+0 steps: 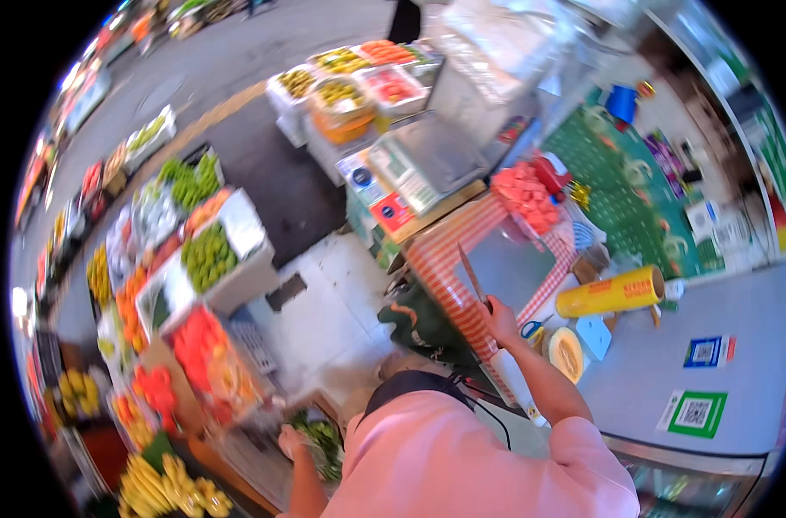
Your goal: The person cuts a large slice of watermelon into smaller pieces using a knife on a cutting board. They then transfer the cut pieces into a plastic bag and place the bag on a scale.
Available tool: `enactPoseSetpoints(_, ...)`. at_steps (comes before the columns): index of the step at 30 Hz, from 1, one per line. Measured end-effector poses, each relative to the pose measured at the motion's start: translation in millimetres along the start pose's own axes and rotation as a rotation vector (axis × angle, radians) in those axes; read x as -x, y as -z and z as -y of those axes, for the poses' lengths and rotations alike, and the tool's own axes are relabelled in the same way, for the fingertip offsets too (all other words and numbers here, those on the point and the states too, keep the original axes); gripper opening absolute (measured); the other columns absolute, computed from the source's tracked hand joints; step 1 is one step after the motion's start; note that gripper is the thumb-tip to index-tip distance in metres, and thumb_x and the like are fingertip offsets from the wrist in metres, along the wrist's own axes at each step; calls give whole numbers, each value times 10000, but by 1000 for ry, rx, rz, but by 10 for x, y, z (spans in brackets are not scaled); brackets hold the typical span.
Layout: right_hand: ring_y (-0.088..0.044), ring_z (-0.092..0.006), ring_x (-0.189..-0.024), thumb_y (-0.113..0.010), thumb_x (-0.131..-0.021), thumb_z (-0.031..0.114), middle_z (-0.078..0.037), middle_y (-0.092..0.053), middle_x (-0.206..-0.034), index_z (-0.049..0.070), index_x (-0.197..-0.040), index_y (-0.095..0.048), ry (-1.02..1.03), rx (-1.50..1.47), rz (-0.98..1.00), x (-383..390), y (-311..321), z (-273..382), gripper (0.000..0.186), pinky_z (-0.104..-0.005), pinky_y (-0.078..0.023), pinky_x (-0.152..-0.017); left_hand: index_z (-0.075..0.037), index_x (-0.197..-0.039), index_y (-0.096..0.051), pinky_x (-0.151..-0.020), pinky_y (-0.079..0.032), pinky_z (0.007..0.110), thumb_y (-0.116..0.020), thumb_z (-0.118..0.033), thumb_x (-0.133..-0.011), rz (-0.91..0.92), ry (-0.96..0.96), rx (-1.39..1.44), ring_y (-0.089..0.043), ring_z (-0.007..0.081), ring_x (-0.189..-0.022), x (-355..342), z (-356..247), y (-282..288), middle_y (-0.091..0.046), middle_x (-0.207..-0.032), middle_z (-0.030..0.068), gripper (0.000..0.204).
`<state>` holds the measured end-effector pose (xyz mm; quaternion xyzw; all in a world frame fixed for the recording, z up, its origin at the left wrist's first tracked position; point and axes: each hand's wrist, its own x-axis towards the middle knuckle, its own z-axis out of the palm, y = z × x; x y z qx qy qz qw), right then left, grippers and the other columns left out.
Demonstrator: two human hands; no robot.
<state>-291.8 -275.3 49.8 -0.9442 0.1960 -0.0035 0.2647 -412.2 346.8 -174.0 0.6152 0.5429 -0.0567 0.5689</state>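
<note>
Gripping a knife (472,274), the right hand (502,319) clenches its handle, blade pointing up-left over the table (531,268); left hand (291,440) low, its grip unclear.

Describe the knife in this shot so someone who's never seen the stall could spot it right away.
Find the red-and-white checked counter in the middle of the fruit stall, below the weighing scale. Over its grey cutting surface, the person's right hand grips a knife with its blade pointing up and away. It is the only thin, straight metal blade there, unlike the fat yellow roll and the halved melon to its right.
</note>
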Motion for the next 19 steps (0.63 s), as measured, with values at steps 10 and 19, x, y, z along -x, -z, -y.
enactPoseSetpoints(10,-652,-412,-819,-621,-893,295,-195,-674,-918,59,-1182,-579,-250,219,-165,-90,122,-440,376,-510,-517,-701,-48,-942,-655,-573,-494,289,-587,-258,-930,531,-542,-513,-588,123,-640,867,-3011,-3622,-623,-753,40,221)
enactPoseSetpoints(19,-600,-396,-934,-723,-778,228,-190,-584,-995,105,-1231,-546,-375,395,-122,-553,-96,-472,502,-502,-508,-788,-142,-1207,-632,-853,-501,373,-607,-284,-955,1120,-715,-604,-596,236,-1038,2408,-4046,-6376,-637,-1145,78,290)
